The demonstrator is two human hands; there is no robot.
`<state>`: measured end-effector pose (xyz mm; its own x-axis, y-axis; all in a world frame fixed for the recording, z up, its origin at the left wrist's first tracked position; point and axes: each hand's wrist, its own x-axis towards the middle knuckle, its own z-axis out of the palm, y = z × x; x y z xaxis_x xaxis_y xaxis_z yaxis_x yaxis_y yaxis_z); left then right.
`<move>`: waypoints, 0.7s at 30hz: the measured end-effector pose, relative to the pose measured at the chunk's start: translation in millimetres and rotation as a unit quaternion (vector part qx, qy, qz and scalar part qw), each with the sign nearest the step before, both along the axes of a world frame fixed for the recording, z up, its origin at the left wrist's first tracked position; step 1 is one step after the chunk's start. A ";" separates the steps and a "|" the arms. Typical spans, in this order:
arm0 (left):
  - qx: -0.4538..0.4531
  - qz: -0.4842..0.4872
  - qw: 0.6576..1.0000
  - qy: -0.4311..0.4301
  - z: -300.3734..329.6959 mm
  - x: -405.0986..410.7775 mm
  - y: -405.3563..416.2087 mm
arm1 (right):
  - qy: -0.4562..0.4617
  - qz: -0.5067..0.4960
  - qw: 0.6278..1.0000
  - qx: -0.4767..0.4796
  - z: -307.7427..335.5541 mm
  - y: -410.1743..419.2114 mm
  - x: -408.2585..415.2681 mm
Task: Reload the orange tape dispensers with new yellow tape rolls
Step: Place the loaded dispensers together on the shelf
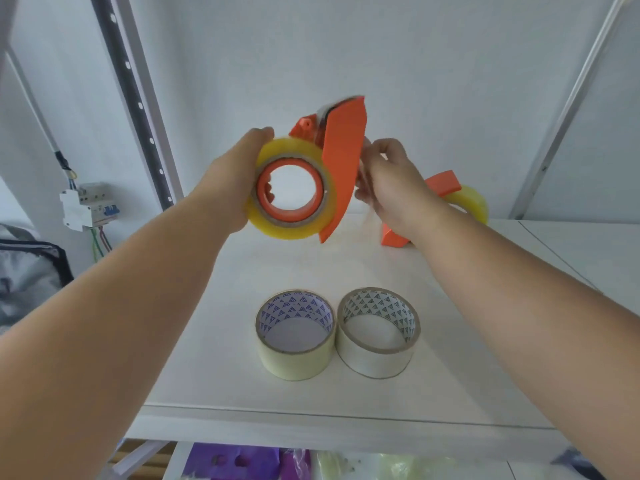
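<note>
Now, going left to right: the left hand (230, 183) is clamped round the yellow tape roll (289, 188) seated on the orange dispenser (341, 161), held above the counter (221, 341); its blade end points up, long axis near upright. The right hand (388, 181) pinches its edge. Steady the roll, thread slowly.

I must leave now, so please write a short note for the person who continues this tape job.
Left hand: holds the yellow roll, which sits on the hub of the raised orange dispenser.
Right hand: grips behind that dispenser's guard.
Second dispenser lies on the white shelf, already loaded.
Two thin rolls stand near the front.
Left: finish the raised dispenser and put it down.
</note>
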<state>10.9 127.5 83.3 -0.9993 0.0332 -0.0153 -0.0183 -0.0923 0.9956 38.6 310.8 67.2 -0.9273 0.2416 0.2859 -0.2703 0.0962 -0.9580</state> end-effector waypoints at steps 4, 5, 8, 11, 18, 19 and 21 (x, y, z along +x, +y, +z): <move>0.094 -0.044 0.992 -0.073 -1.9 9.3 19.5 | -0.035 -0.039 0.999 0.014 3.6 -7.3 -4.9; 0.118 -0.055 0.987 -0.098 -3.7 11.0 21.2 | -0.045 -0.052 0.997 0.026 2.6 -5.7 -4.9; 0.167 -0.072 0.967 -0.181 -13.0 13.4 22.4 | -0.065 -0.004 0.998 0.018 -5.4 -2.7 0.0; 0.221 -0.086 0.942 -0.239 -20.0 17.5 25.1 | -0.079 0.101 0.991 0.035 -15.2 -1.0 10.3; 0.238 -0.120 0.932 -0.245 -21.8 24.2 30.8 | -0.061 0.112 0.985 0.113 -9.9 -5.9 26.9; 0.233 -0.122 0.933 -0.244 -21.9 21.5 30.1 | -0.054 0.097 0.985 0.131 -8.0 -6.2 26.3; 0.153 -0.125 0.951 -0.240 -21.9 15.7 25.9 | -0.031 0.054 0.983 0.174 -3.3 -5.1 25.1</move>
